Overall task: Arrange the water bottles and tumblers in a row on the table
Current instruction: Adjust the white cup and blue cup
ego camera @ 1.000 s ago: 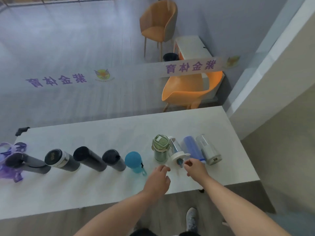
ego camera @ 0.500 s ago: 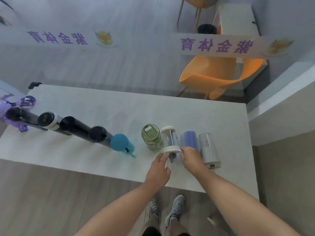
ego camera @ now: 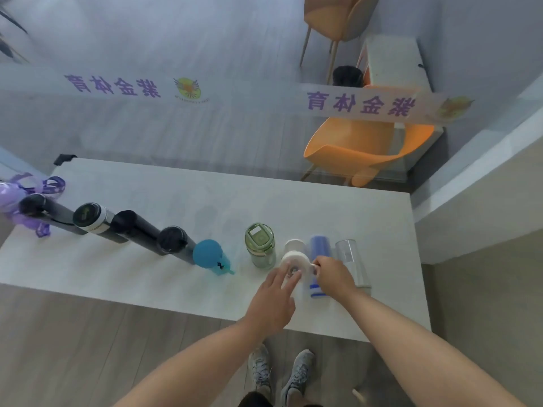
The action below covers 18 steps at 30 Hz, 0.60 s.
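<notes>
A row of bottles and tumblers stands on the white table point(ego camera: 182, 195). From the left come a purple bottle point(ego camera: 7, 198), several black tumblers point(ego camera: 129, 226), a teal bottle point(ego camera: 207, 254), a green bottle point(ego camera: 260, 242), a clear bottle with a white lid point(ego camera: 295, 258), a blue bottle point(ego camera: 320, 248) and a clear tumbler point(ego camera: 349, 255). My left hand point(ego camera: 274, 298) has its fingers spread, with the fingertips against the near side of the white-lidded bottle. The fingers of my right hand point(ego camera: 333, 274) pinch the right edge of that white lid, in front of the blue bottle.
A glass wall with purple lettering runs right behind the table's far edge, with orange chairs point(ego camera: 364, 148) beyond it. A white wall ledge point(ego camera: 470, 183) lies close to the table's right end. The table's front edge is near my feet.
Both hands have closed in on the white-lidded bottle. The left fingertips now touch it and the right fingers hold the lid's edge. The bottles have not visibly shifted.
</notes>
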Available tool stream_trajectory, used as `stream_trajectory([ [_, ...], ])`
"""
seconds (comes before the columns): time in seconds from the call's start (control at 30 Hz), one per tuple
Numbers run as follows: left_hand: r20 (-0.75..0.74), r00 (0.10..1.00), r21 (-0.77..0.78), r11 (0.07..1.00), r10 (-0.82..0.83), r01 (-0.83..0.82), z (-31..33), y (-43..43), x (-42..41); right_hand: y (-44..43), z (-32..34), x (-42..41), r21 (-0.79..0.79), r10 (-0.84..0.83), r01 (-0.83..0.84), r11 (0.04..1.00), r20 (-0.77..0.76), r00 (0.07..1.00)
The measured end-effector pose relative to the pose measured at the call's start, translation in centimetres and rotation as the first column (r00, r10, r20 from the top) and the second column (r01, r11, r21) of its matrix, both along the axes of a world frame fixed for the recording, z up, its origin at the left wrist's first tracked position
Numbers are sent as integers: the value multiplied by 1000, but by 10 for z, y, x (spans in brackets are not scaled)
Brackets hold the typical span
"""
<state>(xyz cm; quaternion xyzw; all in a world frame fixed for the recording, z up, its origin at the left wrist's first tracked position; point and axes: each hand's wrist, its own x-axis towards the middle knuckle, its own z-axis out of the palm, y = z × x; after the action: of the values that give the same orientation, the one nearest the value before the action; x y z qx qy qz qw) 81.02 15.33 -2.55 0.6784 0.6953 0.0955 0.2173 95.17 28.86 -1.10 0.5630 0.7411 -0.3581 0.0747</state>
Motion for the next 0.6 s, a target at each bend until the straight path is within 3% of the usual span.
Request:
stream_trajectory([
  [0.3, -6, 1000, -72, 997, 10, -10, 13, 18, -7, 10, -18, -7, -153, -275, 252, 955, -154, 949],
  [0.47, -88, 996, -80, 997, 2, -9, 8, 13, -10, 10, -17, -6, -141, -282, 256, 956, -215, 935],
  [0.6, -49, 998, -28, 999, 37, -38, 1, 3, -8, -1, -7, 9, -94, -321, 307, 947, -226, 920],
])
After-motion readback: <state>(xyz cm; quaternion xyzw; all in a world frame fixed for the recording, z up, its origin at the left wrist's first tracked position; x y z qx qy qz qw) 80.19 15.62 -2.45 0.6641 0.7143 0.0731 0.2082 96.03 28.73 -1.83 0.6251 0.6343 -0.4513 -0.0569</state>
